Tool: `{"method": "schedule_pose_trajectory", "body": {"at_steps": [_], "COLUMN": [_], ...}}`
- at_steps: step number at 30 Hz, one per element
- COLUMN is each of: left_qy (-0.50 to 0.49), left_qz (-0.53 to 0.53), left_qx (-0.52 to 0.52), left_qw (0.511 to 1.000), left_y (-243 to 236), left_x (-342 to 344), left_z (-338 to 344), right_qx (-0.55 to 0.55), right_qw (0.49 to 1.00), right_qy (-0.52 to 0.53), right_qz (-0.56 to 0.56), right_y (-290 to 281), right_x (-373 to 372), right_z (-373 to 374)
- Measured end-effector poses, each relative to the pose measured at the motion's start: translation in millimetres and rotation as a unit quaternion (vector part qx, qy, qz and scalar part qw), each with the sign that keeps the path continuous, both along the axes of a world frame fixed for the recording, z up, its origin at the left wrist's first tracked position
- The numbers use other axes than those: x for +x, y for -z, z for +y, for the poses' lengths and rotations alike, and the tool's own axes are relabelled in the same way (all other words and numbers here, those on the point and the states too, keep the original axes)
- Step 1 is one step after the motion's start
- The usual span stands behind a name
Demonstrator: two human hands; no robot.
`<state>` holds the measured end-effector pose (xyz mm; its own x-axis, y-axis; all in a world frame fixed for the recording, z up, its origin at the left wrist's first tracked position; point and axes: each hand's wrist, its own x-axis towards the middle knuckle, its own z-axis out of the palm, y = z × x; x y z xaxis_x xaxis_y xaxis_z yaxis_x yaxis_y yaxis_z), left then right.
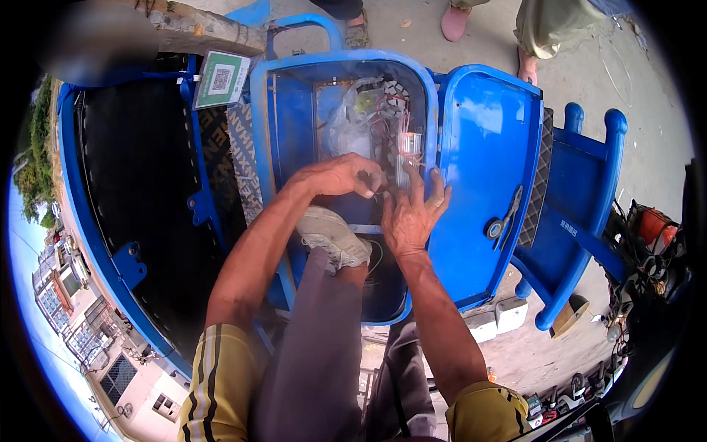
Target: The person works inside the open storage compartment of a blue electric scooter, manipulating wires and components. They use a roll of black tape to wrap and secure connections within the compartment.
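Inside a blue metal box [287, 96] lie a silver finned metal unit [409, 147], pinkish-red wires [390, 118], small white connectors [392, 90] and a crumpled clear plastic bag [346, 132]. My left hand [342, 177] is over the box's middle, its fingers curled and closed on something too small to make out. Just right of it, my right hand [409, 210] rests at the lower end of the silver unit, fingers bent but apart. My shoe [328, 236] is propped in the lower part of the box, below my left hand.
An open blue lid [479, 118] holds tools [501, 225] on the right, beside blue railings [582, 206]. A black seat [129, 177] and green-framed sign [221, 81] are left. Other people's feet [454, 22] stand beyond. A dark tangle with an orange object [655, 228] lies far right.
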<state>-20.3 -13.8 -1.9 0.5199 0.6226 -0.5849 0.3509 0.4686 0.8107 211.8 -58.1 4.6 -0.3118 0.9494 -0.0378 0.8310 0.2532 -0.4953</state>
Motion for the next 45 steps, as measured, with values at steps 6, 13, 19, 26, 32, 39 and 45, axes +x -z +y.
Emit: {"method": "schedule_pose_trajectory", "body": {"at_steps": [6,13,19,26,32,39,45], "left_qy": [0.109,0.097,0.052,0.081,0.015,0.034,0.179], "left_qz": [0.110,0.129,0.123,0.116,0.088,0.151,0.267], "left_qx": [0.043,0.159,-0.013,0.038,0.028,0.068,0.097], "left_qw": [0.987,0.974,0.991,0.989,0.996,0.986,0.942], "left_y": [-21,-13,-39,-34,-26,-24,-36], "left_x": [17,9,15,9,0,17,36], "left_z": [12,-9,11,-5,-13,6,21], "right_qx": [-0.004,0.007,0.003,-0.001,0.000,0.011,0.015], "right_qw": [1.000,1.000,1.000,1.000,1.000,0.999,1.000], "right_qy": [0.013,0.014,0.012,0.020,0.019,0.023,0.022], "right_qz": [0.013,0.013,0.006,0.013,0.017,0.024,0.015], "right_y": [0,0,-1,1,-1,1,3], "right_x": [2,-4,1,0,-2,0,0], "right_z": [-1,-3,-1,-2,-2,-1,-1]}}
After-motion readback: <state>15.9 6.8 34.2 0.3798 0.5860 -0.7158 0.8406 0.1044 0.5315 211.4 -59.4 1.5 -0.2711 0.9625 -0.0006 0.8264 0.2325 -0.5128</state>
